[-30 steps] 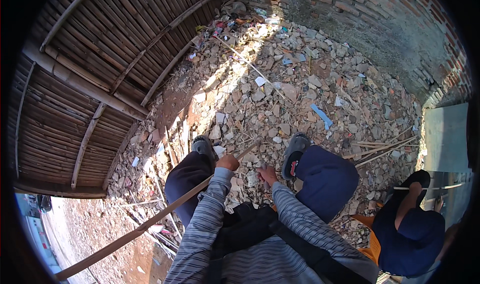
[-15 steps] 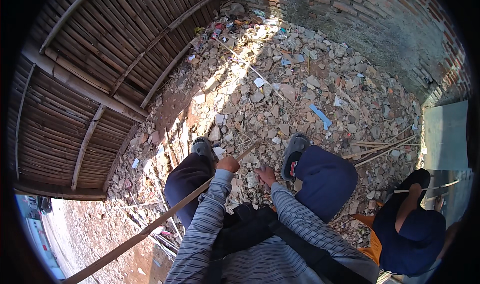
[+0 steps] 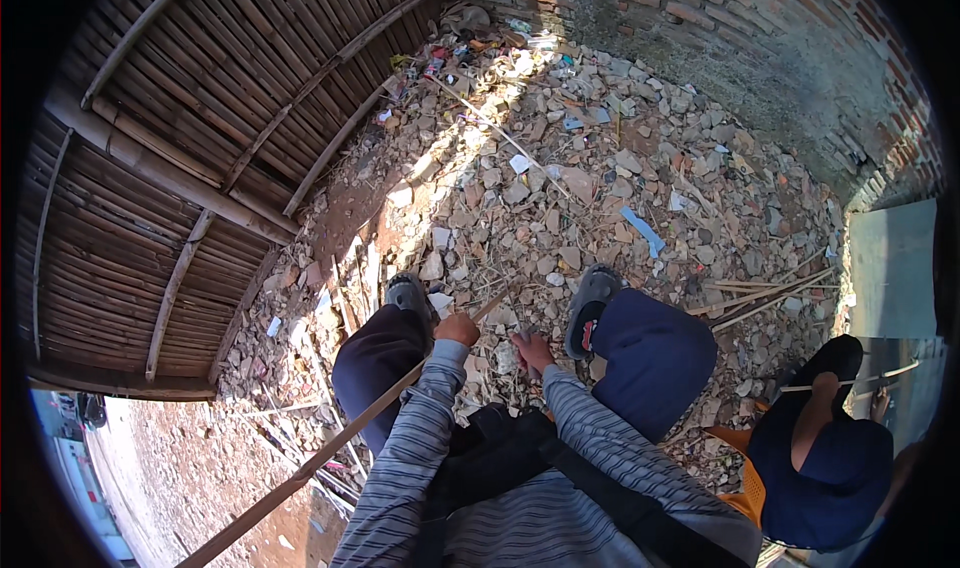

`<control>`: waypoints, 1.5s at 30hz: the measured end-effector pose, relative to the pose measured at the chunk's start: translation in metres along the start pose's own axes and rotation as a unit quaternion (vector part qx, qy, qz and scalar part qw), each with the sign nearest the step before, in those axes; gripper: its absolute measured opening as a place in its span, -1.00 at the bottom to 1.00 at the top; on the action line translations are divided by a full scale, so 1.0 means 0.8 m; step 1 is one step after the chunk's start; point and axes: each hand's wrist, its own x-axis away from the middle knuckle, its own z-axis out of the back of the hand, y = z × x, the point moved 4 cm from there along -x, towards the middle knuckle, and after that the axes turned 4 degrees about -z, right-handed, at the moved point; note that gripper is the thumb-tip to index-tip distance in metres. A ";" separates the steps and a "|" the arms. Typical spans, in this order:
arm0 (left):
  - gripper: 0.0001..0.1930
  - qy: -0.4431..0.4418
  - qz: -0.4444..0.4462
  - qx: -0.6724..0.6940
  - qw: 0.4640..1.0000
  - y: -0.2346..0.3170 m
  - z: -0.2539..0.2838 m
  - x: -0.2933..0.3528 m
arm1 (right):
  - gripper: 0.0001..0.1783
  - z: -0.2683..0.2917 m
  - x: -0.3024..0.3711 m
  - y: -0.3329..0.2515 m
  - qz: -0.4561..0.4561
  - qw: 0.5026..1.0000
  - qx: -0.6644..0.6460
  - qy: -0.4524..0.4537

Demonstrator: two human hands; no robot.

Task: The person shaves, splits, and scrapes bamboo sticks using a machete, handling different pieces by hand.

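Note:
My left hand (image 3: 457,329) is closed around a long flat brown strip (image 3: 345,435), which looks like split bamboo or wood. The strip slants from between my feet, under my left forearm, down to the lower left edge. Close by, my right hand (image 3: 534,352) is curled with its fingers together. A small dark greyish thing shows at its fingers, too little of it to name. Both hands hang low over the rubble between my knees, a short gap apart.
Broken stones and scraps of litter (image 3: 560,183) cover the ground ahead. A bamboo-slat wall (image 3: 200,168) rises on the left, a brick wall (image 3: 740,38) at the back right. Thin strips (image 3: 765,293) lie at the right. Another person (image 3: 825,458) sits at the far right, holding a thin strip.
The lower end of the long strip has shifted to the right along the bottom edge. Both hands keep nearly the same place. The other person's strip has moved slightly.

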 end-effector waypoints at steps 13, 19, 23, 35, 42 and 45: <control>-0.57 -0.013 -0.010 0.007 1.000 -0.001 0.000 0.012 | -0.17 0.013 0.028 -0.028 0.055 0.990 0.096 0.087; -0.57 -0.016 -0.018 0.015 1.000 0.001 0.004 0.011 | -0.16 0.016 0.015 -0.017 0.045 0.988 0.109 0.100; -0.57 -0.011 -0.027 0.012 1.000 -0.003 0.001 0.010 | -0.15 0.013 0.013 -0.015 0.042 0.987 0.122 0.093; -0.59 -0.001 -0.011 -0.003 1.000 -0.003 -0.010 0.012 | -0.39 0.011 -0.005 0.000 0.048 0.982 0.165 0.080; -0.62 0.038 0.014 0.009 0.999 -0.013 -0.026 -0.002 | -0.50 0.004 0.002 -0.066 0.164 0.957 0.128 0.203; -0.62 0.027 0.019 0.013 0.999 -0.006 -0.026 -0.001 | -0.51 0.007 0.000 -0.075 0.181 0.954 0.110 0.210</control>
